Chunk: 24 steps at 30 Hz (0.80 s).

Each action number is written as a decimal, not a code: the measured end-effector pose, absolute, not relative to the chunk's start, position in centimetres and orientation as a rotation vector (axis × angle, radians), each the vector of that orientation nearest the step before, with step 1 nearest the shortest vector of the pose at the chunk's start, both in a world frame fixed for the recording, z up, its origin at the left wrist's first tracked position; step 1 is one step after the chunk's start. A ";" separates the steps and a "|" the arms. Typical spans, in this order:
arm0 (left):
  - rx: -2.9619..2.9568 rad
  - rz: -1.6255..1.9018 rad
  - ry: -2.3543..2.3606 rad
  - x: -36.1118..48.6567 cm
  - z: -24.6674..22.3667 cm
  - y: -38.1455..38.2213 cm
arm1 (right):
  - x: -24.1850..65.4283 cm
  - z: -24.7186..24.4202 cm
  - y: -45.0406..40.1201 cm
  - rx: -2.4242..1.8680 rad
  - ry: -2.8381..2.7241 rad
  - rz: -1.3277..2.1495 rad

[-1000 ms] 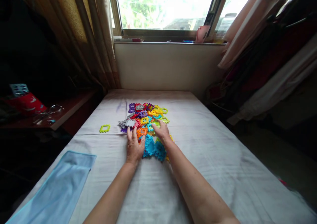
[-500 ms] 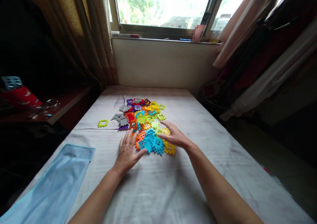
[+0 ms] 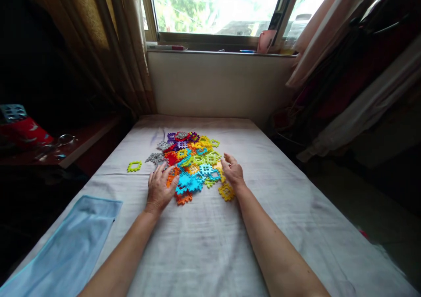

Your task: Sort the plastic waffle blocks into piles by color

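A heap of plastic interlocking building tiles (image 3: 187, 181) with notched edges lies on the sheet-covered bed in blue, orange, yellow, green, red, purple and grey. My left hand (image 3: 160, 188) is at the heap's left side, fingers apart, by the orange and blue tiles. On the opposite side my right hand (image 3: 233, 171) is open, its fingers alongside the yellow and green tiles. Neither hand shows a tile in its grasp. Close below the right hand sits a yellow tile (image 3: 226, 192). A lone green frame tile (image 3: 134, 166) rests off to the left.
A light blue cloth bag (image 3: 75, 240) lies at the bed's left edge. Eyeglasses (image 3: 62, 143) and a red container (image 3: 24, 129) stand on a dark side table. A pink cup (image 3: 265, 41) is on the windowsill. Curtains and hanging clothes flank the bed.
My hands have moved farther apart, to either side of the heap. Blue tiles at the front have shifted and spread, and an orange tile now shows at the near edge.
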<state>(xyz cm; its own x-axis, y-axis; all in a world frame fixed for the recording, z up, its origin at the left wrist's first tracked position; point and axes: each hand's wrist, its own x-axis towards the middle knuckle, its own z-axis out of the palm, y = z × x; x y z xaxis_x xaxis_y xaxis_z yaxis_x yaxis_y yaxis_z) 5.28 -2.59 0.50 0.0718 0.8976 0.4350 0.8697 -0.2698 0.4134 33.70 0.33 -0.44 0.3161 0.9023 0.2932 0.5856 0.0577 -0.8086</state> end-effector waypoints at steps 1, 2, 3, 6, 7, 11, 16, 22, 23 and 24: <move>2.249 0.988 1.896 4.5 0.9 -1.2 | 33.9 -0.7 0.9 -1.634 -1.274 0.416; 2.242 0.983 1.914 3.7 1.2 0.5 | 34.1 -1.1 1.2 -1.633 -1.200 0.406; 2.231 0.971 1.929 2.9 1.6 2.3 | 34.2 -1.5 1.4 -1.625 -1.153 0.393; 2.212 0.883 1.953 0.8 2.9 8.7 | 34.4 -2.7 1.3 -1.570 -1.097 0.363; 2.225 0.821 1.954 0.3 3.3 10.8 | 34.4 -3.0 1.3 -1.556 -1.083 0.357; 2.214 0.627 1.980 -0.8 4.1 17.5 | 34.1 -3.4 1.1 -1.529 -1.018 0.387; 2.154 0.435 2.001 0.3 2.9 22.3 | 33.9 -3.4 0.9 -1.535 -0.998 0.447; 2.186 0.176 1.873 2.9 0.6 23.7 | 33.8 -2.9 0.6 -1.589 -1.016 0.465; 2.199 0.148 1.839 3.2 0.4 23.3 | 33.8 -2.8 0.6 -1.598 -1.013 0.464; 2.211 0.126 1.808 3.4 0.3 22.6 | 33.8 -2.7 0.5 -1.604 -1.013 0.466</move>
